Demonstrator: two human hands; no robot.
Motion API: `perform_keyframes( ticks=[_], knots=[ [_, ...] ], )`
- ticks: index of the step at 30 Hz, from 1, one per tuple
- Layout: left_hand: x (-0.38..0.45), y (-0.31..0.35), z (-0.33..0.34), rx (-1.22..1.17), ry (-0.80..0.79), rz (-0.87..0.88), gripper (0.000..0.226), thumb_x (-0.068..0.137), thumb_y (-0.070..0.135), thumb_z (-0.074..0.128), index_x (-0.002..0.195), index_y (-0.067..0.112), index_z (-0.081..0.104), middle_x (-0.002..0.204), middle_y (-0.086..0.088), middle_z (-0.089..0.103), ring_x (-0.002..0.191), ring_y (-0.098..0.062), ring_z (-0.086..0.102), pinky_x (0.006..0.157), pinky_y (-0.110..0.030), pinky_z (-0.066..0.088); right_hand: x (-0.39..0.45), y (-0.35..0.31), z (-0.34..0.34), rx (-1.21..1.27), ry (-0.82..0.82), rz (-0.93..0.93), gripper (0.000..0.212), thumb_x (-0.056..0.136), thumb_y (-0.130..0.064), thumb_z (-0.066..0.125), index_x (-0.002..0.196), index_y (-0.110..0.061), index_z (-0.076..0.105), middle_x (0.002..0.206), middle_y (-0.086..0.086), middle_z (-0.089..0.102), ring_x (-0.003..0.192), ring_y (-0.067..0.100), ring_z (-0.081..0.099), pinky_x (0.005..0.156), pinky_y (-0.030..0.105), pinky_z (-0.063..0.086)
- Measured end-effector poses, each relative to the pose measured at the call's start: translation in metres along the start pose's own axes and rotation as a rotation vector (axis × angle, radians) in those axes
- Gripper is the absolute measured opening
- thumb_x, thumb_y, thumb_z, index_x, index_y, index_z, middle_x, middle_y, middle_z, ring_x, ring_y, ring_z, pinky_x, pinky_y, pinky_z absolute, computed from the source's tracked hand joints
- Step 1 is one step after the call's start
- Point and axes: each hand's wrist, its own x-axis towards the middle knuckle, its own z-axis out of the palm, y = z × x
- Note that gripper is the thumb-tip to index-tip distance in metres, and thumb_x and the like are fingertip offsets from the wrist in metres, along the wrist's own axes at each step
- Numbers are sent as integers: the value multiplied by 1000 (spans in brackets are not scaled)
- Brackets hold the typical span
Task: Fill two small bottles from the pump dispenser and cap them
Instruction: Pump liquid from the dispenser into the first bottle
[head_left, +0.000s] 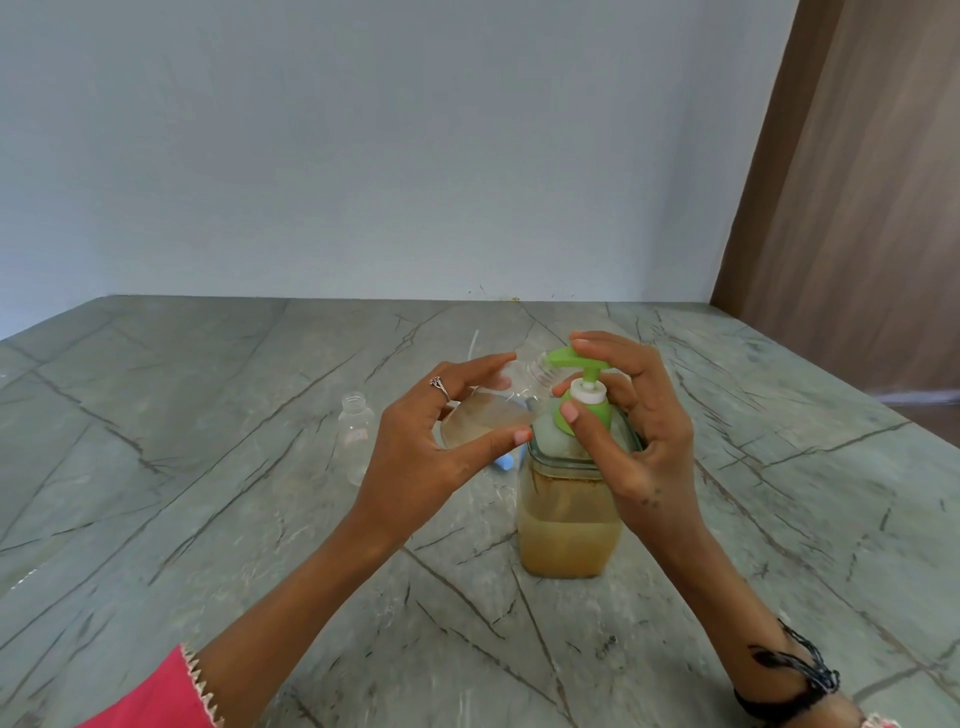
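Filling step: pumping liquid into the first small bottle, judged under way.
Left grip: left hand (441, 431) curled round the tilted bottle (498, 410), thumb below and fingers above, held just left of the pump dispenser (571, 499).
Right grip: right hand (639, 415) wrapped about the dispenser's green pump head (576, 364), index finger lying on top of the nozzle, thumb against the collar.
Bottle axis: leaning, base down-left, open neck (543, 370) up-right, mouth touching or just under the nozzle tip; exact contact not resolvable.
Contents: amber liquid pooled in the lower part of the held bottle, roughly part full; dispenser jar also amber, about half full.
Governing relation: nozzle tip pointing left from the dispenser toward the neck; left hand nearer the mouth, right hand over the plunger.
Second bottle: empty bottle (356, 436) upright, uncapped, well left of the dispenser.
Cap: blue cap (506, 462) lying just left of the dispenser, partly hidden beneath the left hand.
Support: marbled table (208, 467).
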Motion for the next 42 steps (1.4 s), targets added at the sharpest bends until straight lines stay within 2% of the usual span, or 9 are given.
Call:
perform_keyframes(
  ticks=[5,10,16,22,26,29,32,35,42],
  knots=[
    [0,0,-1,-1,2,-5,49,68,47,66,114,44,49,106,37,56,100,9,55,78,-6,43,1,-2,0,-6,19,11,34,85,-14,62,118,-20,57,120,0,57,102,32,64,86,50,53],
    [0,2,2,-7,10,-12,48,67,48,66,113,44,50,104,34,59,98,7,57,76,-7,44,6,-8,0,18,46,29,24,84,-13,64,104,-23,60,108,14,61,95,32,66,79,42,57],
    [-1,2,-1,36,4,7,48,67,49,65,113,45,48,104,39,55,99,11,54,75,-5,43,9,-10,-1,-10,54,31,14,82,-14,64,92,-24,62,100,-4,59,102,16,64,81,31,55],
    [0,3,-1,24,1,-3,50,67,50,65,114,44,49,105,39,55,99,11,54,77,-6,44,3,-8,2,11,56,29,24,86,-14,60,109,-22,61,113,1,60,105,26,63,86,48,54],
    [0,3,0,8,-1,-14,50,66,50,65,114,43,49,105,40,55,100,11,54,77,-5,44,2,-12,2,53,9,77,46,87,-16,57,131,-24,46,136,-11,51,111,15,62,90,30,52],
    [0,3,0,6,2,-14,50,67,50,65,114,44,49,106,36,57,100,8,56,77,-8,45,1,-12,1,5,-22,92,56,84,-22,59,137,-29,43,148,-8,41,124,17,54,99,29,47],
    [1,4,0,4,5,-12,50,67,50,65,114,44,49,106,36,57,100,7,56,76,-7,45,1,-14,0,57,-74,155,50,81,-23,63,128,-27,48,121,-19,61,111,7,62,90,15,48],
    [0,3,0,2,3,-11,50,67,49,65,114,43,49,105,37,57,100,7,56,77,-7,45,2,-15,0,53,-70,160,44,79,-23,64,119,-30,46,101,-23,66,92,5,68,81,7,46],
    [0,3,1,16,-9,-4,49,68,47,65,114,40,50,104,21,58,99,9,55,76,-5,43,5,-21,3,154,21,217,26,77,-24,67,99,-35,57,92,-4,72,85,16,71,69,22,55]
  ],
)
